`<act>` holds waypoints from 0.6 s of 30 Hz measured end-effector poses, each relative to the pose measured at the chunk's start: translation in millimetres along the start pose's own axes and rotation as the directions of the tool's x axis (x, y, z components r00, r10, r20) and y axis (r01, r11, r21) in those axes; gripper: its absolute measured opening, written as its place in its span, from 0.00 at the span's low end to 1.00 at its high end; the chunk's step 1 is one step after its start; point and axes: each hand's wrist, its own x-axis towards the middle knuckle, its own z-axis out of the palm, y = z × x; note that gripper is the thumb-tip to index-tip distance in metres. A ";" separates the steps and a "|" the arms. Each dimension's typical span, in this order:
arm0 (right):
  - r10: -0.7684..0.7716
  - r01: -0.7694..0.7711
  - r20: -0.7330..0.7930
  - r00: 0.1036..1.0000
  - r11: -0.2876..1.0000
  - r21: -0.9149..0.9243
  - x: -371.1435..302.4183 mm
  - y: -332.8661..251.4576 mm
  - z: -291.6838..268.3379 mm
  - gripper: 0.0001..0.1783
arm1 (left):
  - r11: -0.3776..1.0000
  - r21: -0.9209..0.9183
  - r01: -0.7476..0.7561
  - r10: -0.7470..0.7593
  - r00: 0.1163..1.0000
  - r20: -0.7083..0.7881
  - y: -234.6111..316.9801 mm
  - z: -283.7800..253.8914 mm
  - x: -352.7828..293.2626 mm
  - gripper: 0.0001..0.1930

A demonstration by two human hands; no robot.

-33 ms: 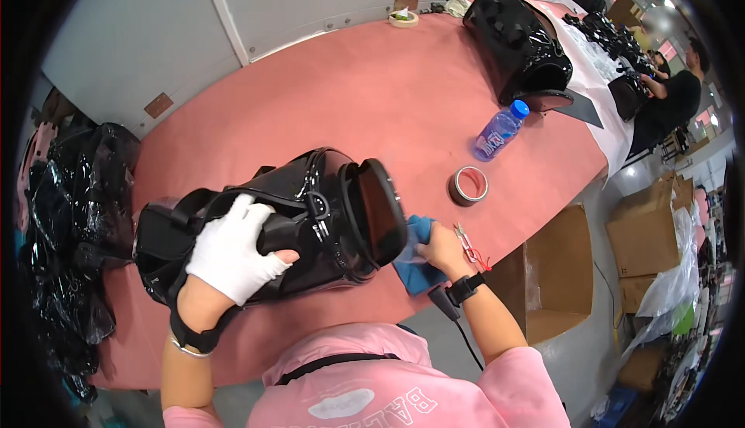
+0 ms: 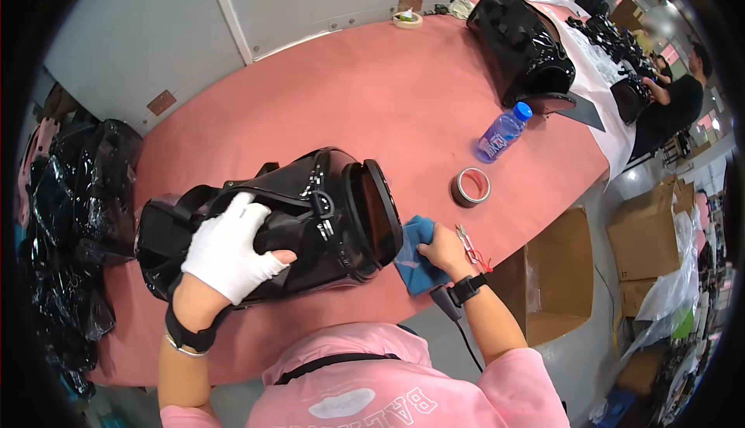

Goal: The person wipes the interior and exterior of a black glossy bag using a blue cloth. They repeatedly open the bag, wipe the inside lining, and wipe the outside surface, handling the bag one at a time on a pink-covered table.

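A glossy black bag lies on its side on the table, its end flap standing ajar at the right. My left hand, in a white glove that leaves the thumb tip bare, rests on the bag beside its strap. The fingers of that hand are spread, with the thumb out to the right. Just right of the flap, my bare right hand is closed on a blue cloth against the tabletop. Small scissors with red handles lie beside the right hand.
On the pink-covered table stand a tape roll, a plastic bottle with blue cap, and a second black bag. Wrapped black bags hang at left. An open cardboard box sits right. People work at the far right.
The bag's end flap has shifted slightly left, away from the cloth. Both hands keep nearly the same places, and the whole view has moved a little.
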 end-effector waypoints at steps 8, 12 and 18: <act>-0.049 0.058 -0.033 0.998 0.769 0.636 -7.0 10.3 -3.7 0.16 | 0.955 0.271 0.116 -0.186 0.950 0.251 32.2 -45.3 -72.5 0.17; -0.038 0.197 -0.202 0.979 0.465 0.863 -22.5 -12.3 -45.8 0.19 | 0.871 -0.482 0.091 0.311 0.658 0.686 -10.4 -32.4 -125.5 0.17; -0.150 0.693 -0.698 0.700 0.379 0.614 -43.7 -90.7 -136.2 0.20 | 0.945 -0.247 0.215 -0.320 0.768 -0.555 -80.6 -18.8 -117.8 0.05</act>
